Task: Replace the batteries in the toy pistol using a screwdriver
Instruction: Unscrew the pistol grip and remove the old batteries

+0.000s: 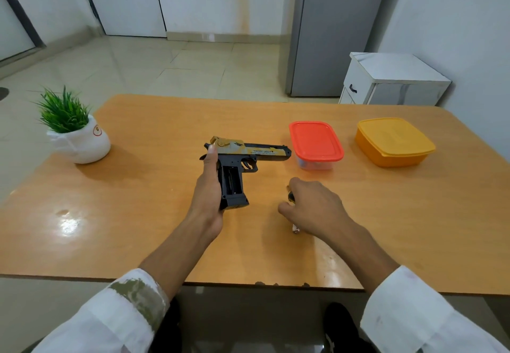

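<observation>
Here, on the orange table [138, 187] above pale tiles [165, 71], left fingers [212, 156] clamp the toy pistol [249, 151]; right fingers [299, 185] unclear.

bright, even | glare on table [69, 225] | soft shadows | edges bowed

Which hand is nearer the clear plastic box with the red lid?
Right. The right hand is directly on the near side of the red-lidded clear plastic box; the left hand grips the black and gold toy pistol, further left.
</observation>
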